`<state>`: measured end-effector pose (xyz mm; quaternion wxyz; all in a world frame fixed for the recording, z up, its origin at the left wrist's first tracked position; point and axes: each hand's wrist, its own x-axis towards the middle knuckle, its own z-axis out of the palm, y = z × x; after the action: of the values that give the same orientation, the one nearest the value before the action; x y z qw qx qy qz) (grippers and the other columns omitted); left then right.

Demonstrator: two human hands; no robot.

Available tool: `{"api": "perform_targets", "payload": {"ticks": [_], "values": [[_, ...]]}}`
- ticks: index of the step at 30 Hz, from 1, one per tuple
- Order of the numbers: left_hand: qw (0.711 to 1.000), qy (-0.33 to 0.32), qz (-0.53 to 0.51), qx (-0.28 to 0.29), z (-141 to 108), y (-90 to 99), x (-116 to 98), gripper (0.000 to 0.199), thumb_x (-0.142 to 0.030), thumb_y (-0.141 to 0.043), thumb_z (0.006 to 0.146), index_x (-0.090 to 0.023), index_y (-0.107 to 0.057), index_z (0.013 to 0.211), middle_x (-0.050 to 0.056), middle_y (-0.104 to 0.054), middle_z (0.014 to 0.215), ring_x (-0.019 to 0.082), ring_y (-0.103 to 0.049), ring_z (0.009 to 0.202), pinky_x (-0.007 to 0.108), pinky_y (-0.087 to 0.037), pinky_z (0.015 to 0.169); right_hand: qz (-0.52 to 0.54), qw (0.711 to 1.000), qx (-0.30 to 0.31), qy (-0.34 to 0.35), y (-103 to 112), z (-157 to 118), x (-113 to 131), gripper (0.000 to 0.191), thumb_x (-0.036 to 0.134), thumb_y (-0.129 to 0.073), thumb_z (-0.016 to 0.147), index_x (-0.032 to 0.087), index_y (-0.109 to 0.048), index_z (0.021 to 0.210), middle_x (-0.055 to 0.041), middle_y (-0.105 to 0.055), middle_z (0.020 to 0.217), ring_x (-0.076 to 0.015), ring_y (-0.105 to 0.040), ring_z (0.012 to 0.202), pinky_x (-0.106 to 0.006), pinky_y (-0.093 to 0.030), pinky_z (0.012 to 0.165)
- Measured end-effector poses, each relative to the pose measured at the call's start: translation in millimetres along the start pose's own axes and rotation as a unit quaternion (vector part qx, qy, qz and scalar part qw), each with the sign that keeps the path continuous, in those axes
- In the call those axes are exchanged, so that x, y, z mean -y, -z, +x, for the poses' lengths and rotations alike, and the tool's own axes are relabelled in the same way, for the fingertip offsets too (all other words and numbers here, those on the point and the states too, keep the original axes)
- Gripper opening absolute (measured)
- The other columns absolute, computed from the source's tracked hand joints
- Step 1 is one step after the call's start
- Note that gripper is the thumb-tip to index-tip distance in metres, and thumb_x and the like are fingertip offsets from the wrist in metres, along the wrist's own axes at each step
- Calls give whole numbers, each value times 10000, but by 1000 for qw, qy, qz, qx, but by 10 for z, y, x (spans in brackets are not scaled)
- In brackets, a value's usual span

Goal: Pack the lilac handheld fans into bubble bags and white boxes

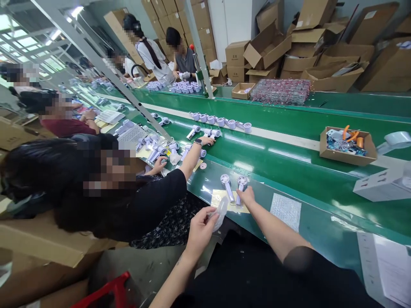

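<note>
My left hand [201, 226] is pinched on a crumpled whitish wipe or thin bag [221, 216]; I cannot tell which. It is raised in front of the table edge. My right hand [246, 196] grips the handle of a small pale-purple handheld fan [242, 183], its round grille pointing away from me. A second handheld fan [225, 182] lies just left of it, apart from both hands. Under the two handles is a yellowish sheet [218, 196] on the green table.
At left, a co-worker's hand [208, 140] reaches to fans on the belt [272, 141]. More fans [220, 122] stand in a row beyond. Bubble wrap [285, 211] lies right of my right arm. A parts carton [348, 156] and white box [380, 184] stand farther right.
</note>
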<state>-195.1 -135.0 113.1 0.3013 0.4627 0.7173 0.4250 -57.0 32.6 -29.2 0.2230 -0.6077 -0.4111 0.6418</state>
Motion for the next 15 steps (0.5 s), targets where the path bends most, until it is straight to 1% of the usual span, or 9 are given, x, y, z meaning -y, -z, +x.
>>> {"api": "perform_targets", "payload": {"ticks": [1, 3, 5, 7, 9, 11, 13, 15], "values": [[1000, 3, -6, 4, 10, 23, 28, 239, -381, -595, 776, -194, -679, 899, 10, -617, 678, 150, -567, 610, 255, -489, 532, -8, 1000, -13, -14, -52, 34, 9, 182, 266, -651, 756, 170, -547, 870, -17, -617, 758, -166, -615, 742, -322, -505, 699], [1000, 2, -6, 7, 55, 42, 82, 234, -375, -593, 778, -182, -687, 869, 18, -626, 680, 154, -578, 618, 251, -490, 528, 18, 999, -27, -40, -46, 68, 29, 156, 260, -620, 786, 151, -552, 875, -19, -614, 801, -151, -604, 732, -331, -504, 694], [1000, -3, 3, 4, 134, 32, 115, 226, -361, -578, 792, -174, -687, 857, 22, -632, 692, 153, -580, 621, 252, -490, 536, 49, 998, -19, -47, 66, 36, 54, 156, 275, -623, 777, 157, -541, 839, -16, -603, 756, -148, -596, 679, -315, -510, 637], [1000, -21, 19, 2, 240, -12, 113, 210, -336, -559, 808, -175, -684, 861, 25, -640, 729, 149, -580, 634, 257, -492, 561, 85, 996, -4, -36, 247, -91, 95, 197, 283, -657, 733, 181, -513, 823, -10, -593, 716, -152, -597, 649, -295, -516, 593], [997, -66, 43, 9, 358, -104, 75, 185, -296, -548, 818, -181, -681, 876, 31, -644, 778, 146, -586, 673, 261, -494, 609, 118, 993, 11, -12, 471, -329, 156, 281, 298, -690, 698, 205, -488, 870, -5, -604, 771, -145, -603, 660, -266, -514, 556], [988, -135, 75, 24, 468, -254, 11, 166, -250, -540, 820, -183, -674, 890, 36, -640, 797, 141, -587, 690, 262, -493, 645, 143, 989, 40, 27, 714, -668, 229, 382, 339, -712, 684, 231, -468, 957, -11, -617, 891, -135, -599, 657, -236, -489, 494], [971, -210, 104, 44, 551, -454, -64, 166, -220, -522, 826, -181, -665, 902, 43, -634, 789, 142, -586, 696, 266, -492, 665, 174, 975, 108, 81, 951, -1064, 297, 370, 431, -641, 752, 241, -460, 1014, -30, -615, 965, -108, -555, 571, -227, -454, 441], [952, -267, 129, 72, 590, -679, -142, 175, -210, -501, 838, -183, -654, 918, 52, -631, 784, 151, -586, 709, 275, -492, 676, 213, 962, 151, 79, 1151, -1456, 335, 334, 502, -525, 818, 236, -476, 1014, -41, -616, 908, -114, -538, 553, -241, -457, 446]]}}
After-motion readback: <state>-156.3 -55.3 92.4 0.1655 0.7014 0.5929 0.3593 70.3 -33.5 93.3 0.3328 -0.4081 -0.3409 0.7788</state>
